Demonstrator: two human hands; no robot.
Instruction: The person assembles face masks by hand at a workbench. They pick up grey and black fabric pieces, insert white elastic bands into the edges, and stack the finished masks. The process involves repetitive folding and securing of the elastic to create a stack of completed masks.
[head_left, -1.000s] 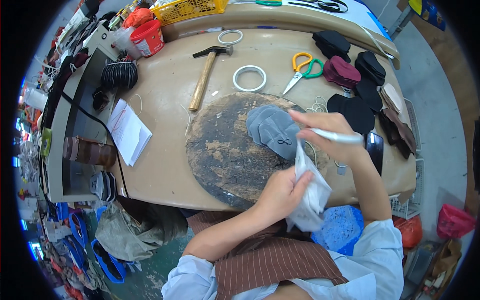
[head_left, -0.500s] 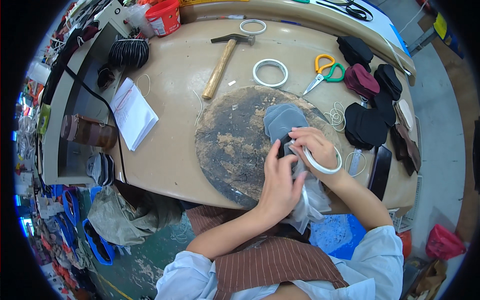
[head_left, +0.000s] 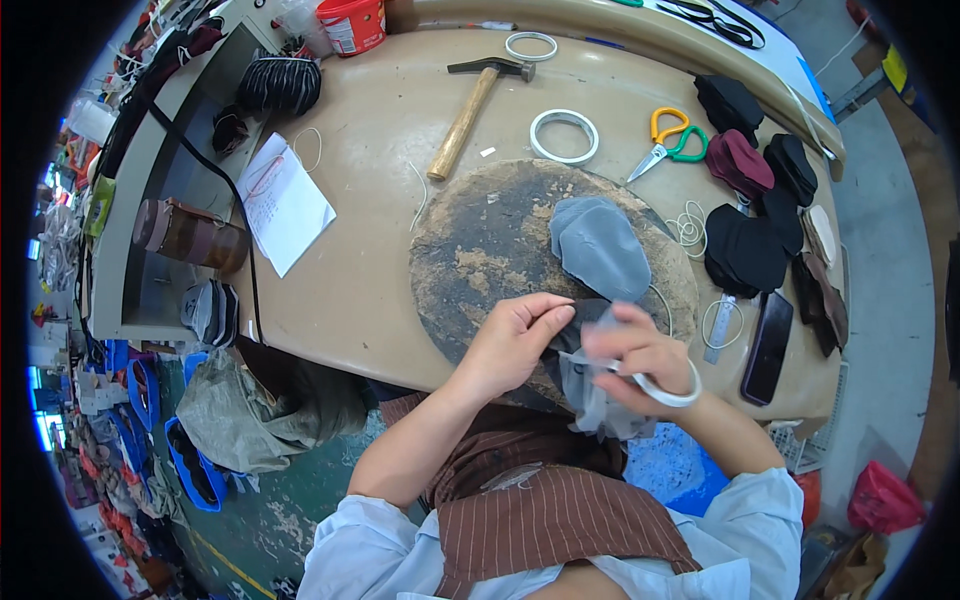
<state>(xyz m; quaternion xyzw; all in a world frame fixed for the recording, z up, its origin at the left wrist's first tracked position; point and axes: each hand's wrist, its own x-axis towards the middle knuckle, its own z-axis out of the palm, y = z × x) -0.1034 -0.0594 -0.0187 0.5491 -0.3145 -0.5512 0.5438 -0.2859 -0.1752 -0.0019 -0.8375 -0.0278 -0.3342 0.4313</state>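
My left hand (head_left: 518,340) is closed, pinching a dark, thin cut piece (head_left: 585,320) between thumb and forefinger at the near edge of the round worn board (head_left: 470,270). Close beside it, my right hand (head_left: 645,360) is smeared by motion, so what its fingers grip does not show. A white tape roll (head_left: 682,398) hangs round this hand near the wrist. Below the fingers dangle crumpled, translucent greyish strips (head_left: 608,405). Just beyond both hands, a stack of grey cut pieces (head_left: 603,248) lies on the board.
Beyond the board lie a hammer (head_left: 465,125), another tape roll (head_left: 564,136) and scissors (head_left: 665,143). On the right are black stacks (head_left: 740,250), a maroon stack (head_left: 738,163) and a phone (head_left: 768,350). Paper (head_left: 285,210) and a brown bottle (head_left: 190,238) sit at left.
The grey stack, earlier under my fingers, now lies released on the board. My hands have drawn nearer to me, with the left pinching the dark piece. A cord loop beside the stack now shows.
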